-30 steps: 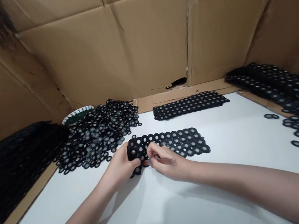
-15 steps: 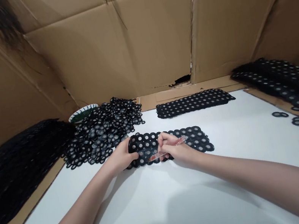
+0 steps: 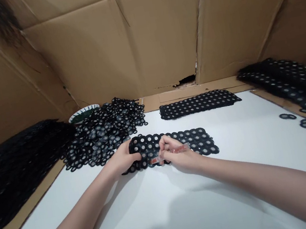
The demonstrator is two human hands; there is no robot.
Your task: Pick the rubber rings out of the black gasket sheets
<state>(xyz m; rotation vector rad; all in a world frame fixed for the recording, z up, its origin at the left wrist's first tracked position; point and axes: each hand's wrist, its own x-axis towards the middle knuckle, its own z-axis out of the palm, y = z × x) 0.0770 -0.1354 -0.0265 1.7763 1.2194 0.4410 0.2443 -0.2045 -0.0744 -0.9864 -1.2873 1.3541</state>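
A black sheet of joined rings point(image 3: 201, 137) lies on the white table in front of me. My left hand point(image 3: 125, 158) grips its left end, thumb on top and fingers partly hidden behind the edge. My right hand point(image 3: 174, 152) is closed round a slim clear tool with red parts point(image 3: 181, 148), held like a pen over the middle of the sheet. The tool's tip points left, near the lower rows of rings, close to my left thumb. Whether the tip touches a ring is too small to tell.
A heap of loose black rings point(image 3: 100, 133) lies at the back left beside a patterned plate point(image 3: 84, 112). Dark stacks stand at the far left point(image 3: 17, 166) and right point(image 3: 291, 78). Another ring sheet point(image 3: 198, 103) lies behind. Cardboard walls point(image 3: 156, 35) enclose the table.
The tool in my right hand has tilted flatter, and its tip has shifted slightly left. My left hand keeps its grip on the sheet. The view has moved slightly.
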